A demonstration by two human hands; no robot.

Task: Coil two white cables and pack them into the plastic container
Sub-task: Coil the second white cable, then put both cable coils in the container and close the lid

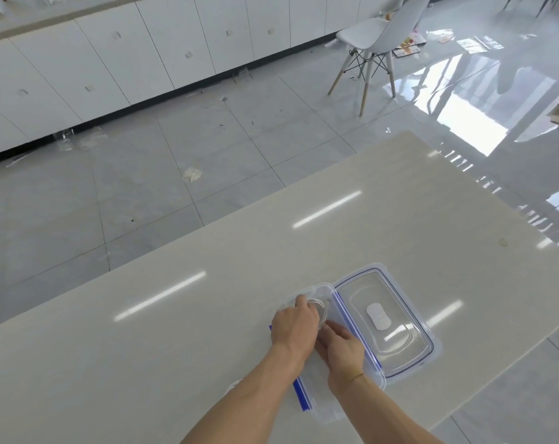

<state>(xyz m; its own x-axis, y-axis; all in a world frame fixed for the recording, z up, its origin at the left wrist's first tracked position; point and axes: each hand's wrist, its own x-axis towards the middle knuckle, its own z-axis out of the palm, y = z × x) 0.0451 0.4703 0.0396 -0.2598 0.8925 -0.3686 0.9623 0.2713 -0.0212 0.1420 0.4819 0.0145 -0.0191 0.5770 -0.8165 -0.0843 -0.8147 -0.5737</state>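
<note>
A clear plastic container [319, 288] with blue clips sits on the pale table [335, 225], near its front edge. Both hands are over the container's opening. My left hand [293, 325] holds a coiled white cable [321, 307] down inside the far end of the box. My right hand [342, 346] lies beside it, fingers pressing on the same coil. A second white cable [234, 384] shows only as a small loop on the table, mostly hidden behind my left forearm. The hands cover most of the container's inside.
The clear lid [387, 318] with blue seal lies flat on the table, touching the container's right side. The table's right edge runs close beyond the lid. A white chair [377, 33] stands on the tiled floor far behind, by white cabinets [111, 59].
</note>
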